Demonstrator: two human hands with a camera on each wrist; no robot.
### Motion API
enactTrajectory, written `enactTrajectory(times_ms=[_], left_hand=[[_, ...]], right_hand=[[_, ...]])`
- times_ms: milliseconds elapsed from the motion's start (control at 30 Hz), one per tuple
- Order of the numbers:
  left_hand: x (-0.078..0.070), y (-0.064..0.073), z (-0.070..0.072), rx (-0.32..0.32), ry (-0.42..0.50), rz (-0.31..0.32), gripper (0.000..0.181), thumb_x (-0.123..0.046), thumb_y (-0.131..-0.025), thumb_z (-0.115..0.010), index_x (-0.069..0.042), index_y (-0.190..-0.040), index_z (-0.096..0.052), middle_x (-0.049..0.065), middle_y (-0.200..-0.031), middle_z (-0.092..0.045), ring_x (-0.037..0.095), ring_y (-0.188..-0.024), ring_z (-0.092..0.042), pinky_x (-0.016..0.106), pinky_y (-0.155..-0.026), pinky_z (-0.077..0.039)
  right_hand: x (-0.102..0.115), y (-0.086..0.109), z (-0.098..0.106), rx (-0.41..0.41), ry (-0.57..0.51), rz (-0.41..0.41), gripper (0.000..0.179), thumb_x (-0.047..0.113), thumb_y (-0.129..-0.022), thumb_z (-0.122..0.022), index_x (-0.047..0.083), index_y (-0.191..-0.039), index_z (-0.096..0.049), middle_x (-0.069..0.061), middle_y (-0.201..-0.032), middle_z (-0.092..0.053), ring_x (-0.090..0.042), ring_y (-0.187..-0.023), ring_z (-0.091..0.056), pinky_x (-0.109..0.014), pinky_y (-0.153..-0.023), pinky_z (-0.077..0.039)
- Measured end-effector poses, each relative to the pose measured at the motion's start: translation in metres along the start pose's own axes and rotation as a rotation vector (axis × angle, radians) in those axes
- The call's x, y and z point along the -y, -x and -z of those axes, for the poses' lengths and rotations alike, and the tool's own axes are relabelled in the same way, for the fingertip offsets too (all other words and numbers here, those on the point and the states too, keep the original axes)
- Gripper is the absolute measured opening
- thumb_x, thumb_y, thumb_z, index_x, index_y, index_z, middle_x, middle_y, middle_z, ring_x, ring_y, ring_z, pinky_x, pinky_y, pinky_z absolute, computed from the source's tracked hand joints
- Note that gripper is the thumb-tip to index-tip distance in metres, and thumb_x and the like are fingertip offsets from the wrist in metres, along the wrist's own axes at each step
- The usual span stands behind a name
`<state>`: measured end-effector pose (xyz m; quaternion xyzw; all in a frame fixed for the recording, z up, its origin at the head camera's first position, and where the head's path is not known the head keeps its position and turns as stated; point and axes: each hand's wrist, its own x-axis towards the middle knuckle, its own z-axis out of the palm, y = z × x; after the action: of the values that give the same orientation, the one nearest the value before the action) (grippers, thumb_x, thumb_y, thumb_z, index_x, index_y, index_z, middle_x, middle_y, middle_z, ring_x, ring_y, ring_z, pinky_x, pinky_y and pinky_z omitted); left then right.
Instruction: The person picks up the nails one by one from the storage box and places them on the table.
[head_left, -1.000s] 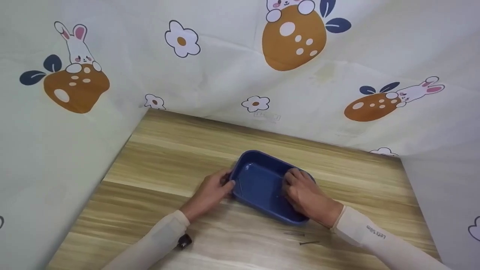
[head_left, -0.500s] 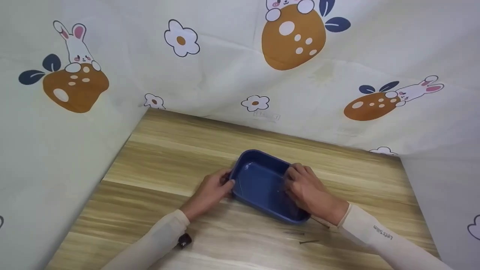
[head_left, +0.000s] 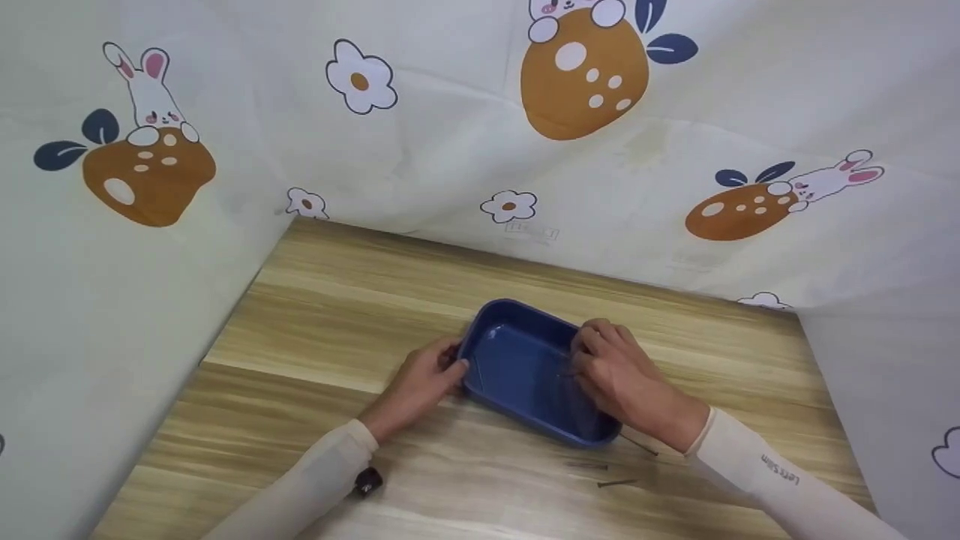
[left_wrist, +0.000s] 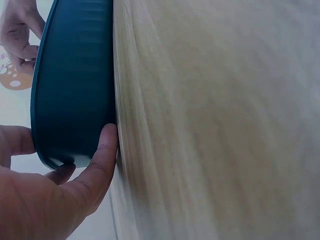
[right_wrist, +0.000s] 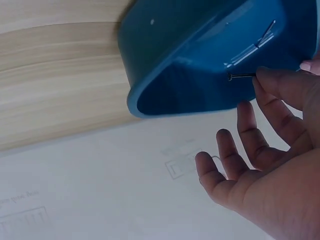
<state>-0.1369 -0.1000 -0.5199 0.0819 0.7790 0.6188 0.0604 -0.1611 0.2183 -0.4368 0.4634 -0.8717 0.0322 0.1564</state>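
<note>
A blue rectangular plastic basin [head_left: 517,367] sits on the wooden table. My left hand [head_left: 424,382] grips its left end; in the left wrist view the fingers [left_wrist: 102,150] lie along the outer wall, with the thumb at the rim. Over the basin's right part, my right hand [head_left: 619,375] pinches a thin dark nail [right_wrist: 241,76] between thumb and index finger. Its flat head points away from the fingertips, and the other fingers are spread and loosely bent. Another nail [right_wrist: 266,34] lies on the basin floor, near the left end.
Several nails lie on the tabletop by the basin: one nail [head_left: 641,445] beside its right corner, another nail [head_left: 616,483] nearer the front. A small black object [head_left: 368,481] sits by the left forearm. Patterned cloth walls [head_left: 420,150] enclose the table's back and sides.
My right hand has shifted slightly right and toward the basin's far rim, with the nail in its fingers. A nail on the table beside the basin has come into view. The left hand stays.
</note>
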Motion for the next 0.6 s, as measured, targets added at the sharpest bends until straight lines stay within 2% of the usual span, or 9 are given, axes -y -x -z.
enactTrajectory(times_ms=[233, 467, 600], left_hand=[[0.000, 0.000, 0.000, 0.001, -0.022, -0.004, 0.044, -0.014, -0.103, -0.064, 0.004, -0.142, -0.060, 0.019, -0.120, -0.073, 0.022, -0.100, -0.071, 0.033, -0.082, -0.065], [0.002, 0.000, 0.000, 0.009, 0.004, -0.011, 0.042, -0.011, -0.103, -0.062, 0.007, -0.141, -0.059, 0.023, -0.118, -0.072, 0.023, -0.099, -0.071, 0.042, -0.085, -0.065], [0.001, 0.001, 0.000, 0.005, -0.004, -0.013, 0.042, -0.011, -0.103, -0.062, 0.007, -0.141, -0.059, 0.023, -0.119, -0.072, 0.023, -0.099, -0.071, 0.039, -0.083, -0.065]], right_hand=[[0.001, 0.001, 0.012, -0.028, -0.023, -0.003, 0.014, 0.003, -0.085, -0.082, 0.010, -0.082, -0.072, -0.007, -0.107, -0.062, -0.033, -0.110, -0.055, -0.049, -0.084, -0.049], [0.003, 0.006, 0.017, -0.079, -0.035, 0.017, 0.018, 0.001, -0.080, -0.087, 0.012, -0.079, -0.072, -0.006, -0.103, -0.061, -0.033, -0.110, -0.056, -0.048, -0.084, -0.048], [0.004, 0.011, 0.019, -0.086, -0.030, 0.020, 0.017, 0.000, -0.081, -0.085, 0.011, -0.079, -0.072, -0.006, -0.103, -0.061, -0.032, -0.109, -0.056, -0.049, -0.084, -0.048]])
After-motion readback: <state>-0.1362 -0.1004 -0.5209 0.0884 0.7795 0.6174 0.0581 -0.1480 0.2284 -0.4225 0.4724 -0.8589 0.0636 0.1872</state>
